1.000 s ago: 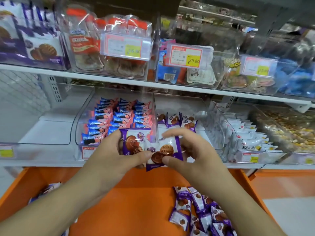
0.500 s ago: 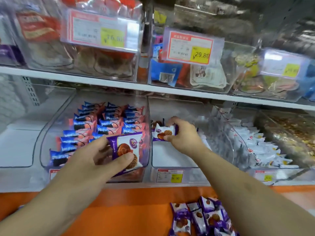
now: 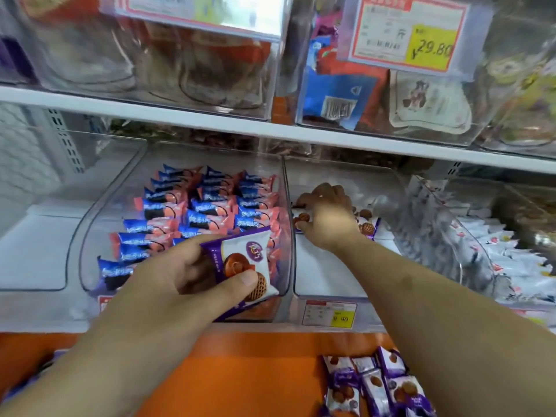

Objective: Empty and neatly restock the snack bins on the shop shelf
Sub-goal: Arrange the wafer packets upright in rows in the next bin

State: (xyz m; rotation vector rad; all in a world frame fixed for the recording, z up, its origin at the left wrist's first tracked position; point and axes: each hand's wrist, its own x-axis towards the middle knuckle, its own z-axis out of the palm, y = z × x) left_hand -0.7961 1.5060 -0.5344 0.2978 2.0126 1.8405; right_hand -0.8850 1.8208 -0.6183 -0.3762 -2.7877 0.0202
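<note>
A purple-and-white biscuit packet (image 3: 245, 264) is sitting pinched in the left hand (image 3: 183, 275), thumb lying over its lower face and fingers curling behind. The packet is tilting, its long axis running from lower left up toward upper right, in front of the bin of blue-and-red packets (image 3: 204, 212). The clear bin (image 3: 331, 291) it belongs in is lying to the right of that hand and further in.

The right hand (image 3: 326, 216) is reaching deep into that bin, fingers spreading down over a row of purple packets (image 3: 368, 227) at the back; whether it is gripping one I cannot tell. So the right hand is nearer the row, and the left must be crossing rightward and inward.

Below the right forearm, more loose purple packets (image 3: 376, 386) are lying on the orange table (image 3: 240, 371).
</note>
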